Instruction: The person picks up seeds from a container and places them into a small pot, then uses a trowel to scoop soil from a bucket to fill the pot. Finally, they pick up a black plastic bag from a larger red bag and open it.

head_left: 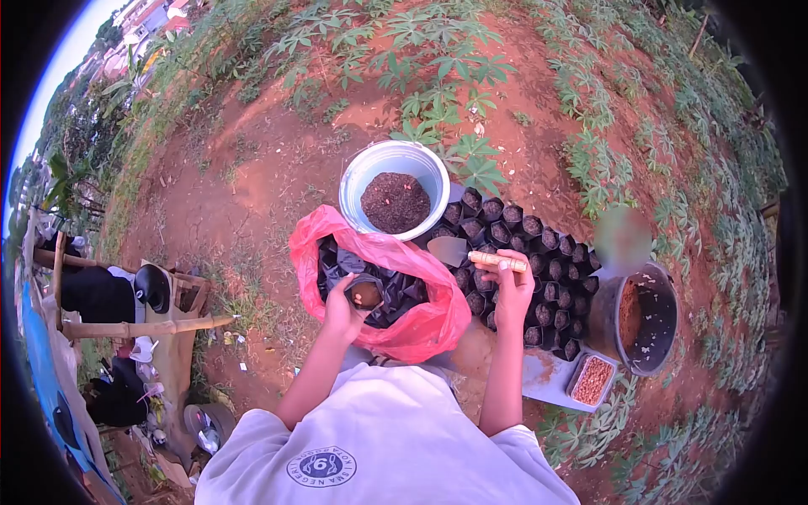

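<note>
Remotely I note the left hand (pixel 340 313) grasping a black polybag (pixel 367 293), apparently to keep it open, over the red plastic bag (pixel 448 326); right hand (pixel 511 293) clenches a trowel (pixel 450 251) near the white bucket (pixel 360 172)

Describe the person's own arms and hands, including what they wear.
The left hand and right hand are bare, with no gloves or watch showing. The short sleeves belong to a pale, whitish shirt with a round dark-blue emblem bearing a 9.
</note>
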### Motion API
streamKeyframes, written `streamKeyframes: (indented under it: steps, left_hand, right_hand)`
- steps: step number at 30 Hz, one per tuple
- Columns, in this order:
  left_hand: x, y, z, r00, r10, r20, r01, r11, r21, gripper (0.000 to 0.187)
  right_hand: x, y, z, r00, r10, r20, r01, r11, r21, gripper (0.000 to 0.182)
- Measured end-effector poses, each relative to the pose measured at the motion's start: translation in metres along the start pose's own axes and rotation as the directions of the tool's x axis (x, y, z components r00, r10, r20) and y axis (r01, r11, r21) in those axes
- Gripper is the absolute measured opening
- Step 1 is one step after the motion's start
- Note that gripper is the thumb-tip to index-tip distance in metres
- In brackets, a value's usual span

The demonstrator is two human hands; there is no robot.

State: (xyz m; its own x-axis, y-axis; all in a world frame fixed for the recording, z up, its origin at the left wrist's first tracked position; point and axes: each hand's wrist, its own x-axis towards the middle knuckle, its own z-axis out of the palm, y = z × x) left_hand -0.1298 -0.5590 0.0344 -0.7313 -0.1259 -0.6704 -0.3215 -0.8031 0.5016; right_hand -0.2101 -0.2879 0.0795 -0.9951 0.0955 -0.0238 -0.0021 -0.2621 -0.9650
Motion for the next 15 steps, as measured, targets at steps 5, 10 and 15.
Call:
streamKeyframes:
  steps: [5, 10, 15]
  left_hand:
    - [0.063, 0.059, -0.015, 0.997, -0.049, 0.052, 0.046, 0.997, 0.063, 0.024]
    - [0.112, 0.112, -0.023, 0.986, -0.142, 0.089, 0.136, 0.989, 0.065, 0.03]
    - [0.136, 0.153, -0.039, 0.981, -0.16, 0.113, 0.15, 0.985, 0.089, 0.032]
  right_hand:
    - [0.038, 0.024, 0.066, 0.996, -0.087, 0.032, 0.092, 0.965, -0.246, 0.016]
    - [0.082, 0.057, 0.126, 0.992, -0.115, 0.06, 0.126, 0.753, -0.645, 0.018]
    - [0.11, 0.089, 0.158, 0.993, -0.095, 0.07, 0.115, 0.657, -0.745, 0.018]
